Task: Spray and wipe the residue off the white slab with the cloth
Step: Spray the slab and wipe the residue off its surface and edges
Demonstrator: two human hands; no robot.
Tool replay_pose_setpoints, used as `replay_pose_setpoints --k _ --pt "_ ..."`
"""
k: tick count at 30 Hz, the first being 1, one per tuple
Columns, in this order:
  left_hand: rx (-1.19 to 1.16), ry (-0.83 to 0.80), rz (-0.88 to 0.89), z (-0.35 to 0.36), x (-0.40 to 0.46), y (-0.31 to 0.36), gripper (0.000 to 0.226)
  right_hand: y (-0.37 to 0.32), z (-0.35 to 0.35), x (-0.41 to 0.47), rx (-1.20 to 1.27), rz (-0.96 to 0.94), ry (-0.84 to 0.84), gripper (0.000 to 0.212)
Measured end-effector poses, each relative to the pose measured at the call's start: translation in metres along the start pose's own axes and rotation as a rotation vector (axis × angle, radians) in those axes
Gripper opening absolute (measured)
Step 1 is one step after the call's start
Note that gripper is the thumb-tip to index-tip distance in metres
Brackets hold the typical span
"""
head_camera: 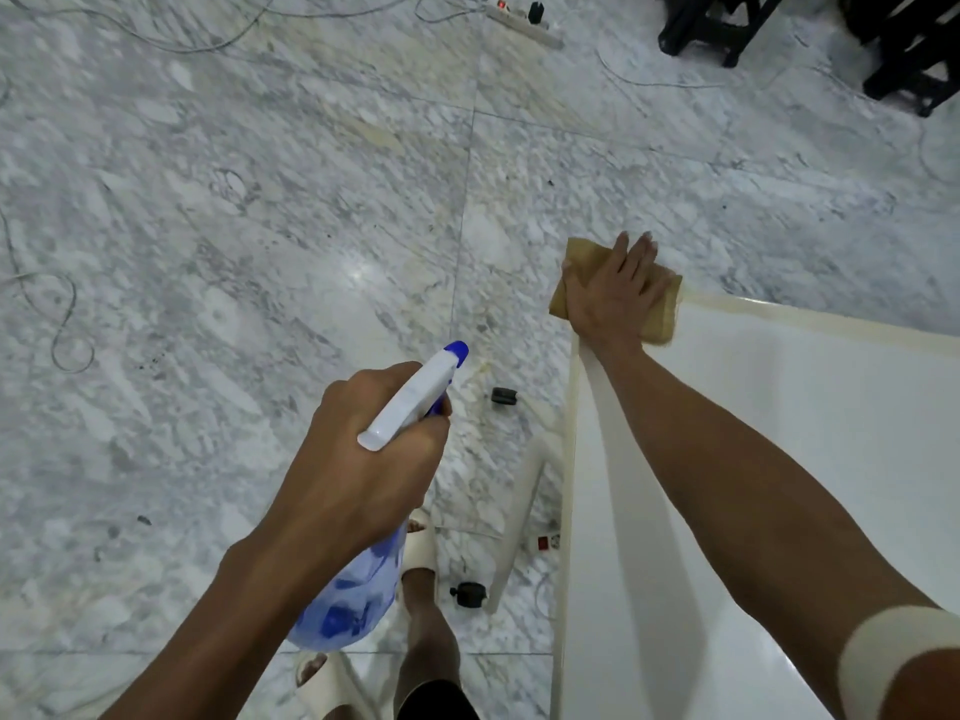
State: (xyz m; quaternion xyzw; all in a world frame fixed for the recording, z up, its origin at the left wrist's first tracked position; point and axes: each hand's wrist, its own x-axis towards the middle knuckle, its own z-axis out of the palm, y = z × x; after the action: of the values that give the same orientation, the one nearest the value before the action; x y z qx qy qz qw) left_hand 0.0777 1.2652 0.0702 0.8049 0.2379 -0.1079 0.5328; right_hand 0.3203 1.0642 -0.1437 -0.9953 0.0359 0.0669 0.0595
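The white slab (779,459) fills the lower right, its far left corner near the middle of the view. A tan cloth (660,314) lies on that corner. My right hand (613,293) presses flat on the cloth, fingers straight and pointing away from me. My left hand (363,459) grips the neck of a blue spray bottle (358,600) with a white trigger head and blue nozzle (457,350). The bottle hangs over the floor, left of the slab, nozzle pointing forward.
Grey marble floor (234,226) all around. A white table leg (519,511) and small black casters (470,595) stand beside the slab's left edge. A power strip (524,20) and cables lie at the top; black stools (883,39) stand top right. My feet in pale sandals (421,548) are below.
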Motion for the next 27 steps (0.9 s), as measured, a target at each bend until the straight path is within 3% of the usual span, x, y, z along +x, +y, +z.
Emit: replay_pose_setpoints --k 3,6,11,27 --pt "-0.008 -0.020 0.019 0.006 -0.002 0.001 0.028 -0.002 -0.007 0.005 -0.021 0.072 -0.046 0.082" --pt "-0.064 -0.021 0.047 0.031 -0.045 -0.051 0.029 0.011 0.025 -0.029 -0.068 0.019 -0.033 0.077" --pt "-0.092 -0.033 0.003 0.043 -0.050 -0.056 0.009 0.011 0.015 -0.022 -0.069 0.007 -0.060 0.078" --pt "-0.038 -0.006 0.021 0.025 -0.106 -0.074 0.015 0.037 0.020 -0.071 -0.048 -0.079 -0.064 0.077"
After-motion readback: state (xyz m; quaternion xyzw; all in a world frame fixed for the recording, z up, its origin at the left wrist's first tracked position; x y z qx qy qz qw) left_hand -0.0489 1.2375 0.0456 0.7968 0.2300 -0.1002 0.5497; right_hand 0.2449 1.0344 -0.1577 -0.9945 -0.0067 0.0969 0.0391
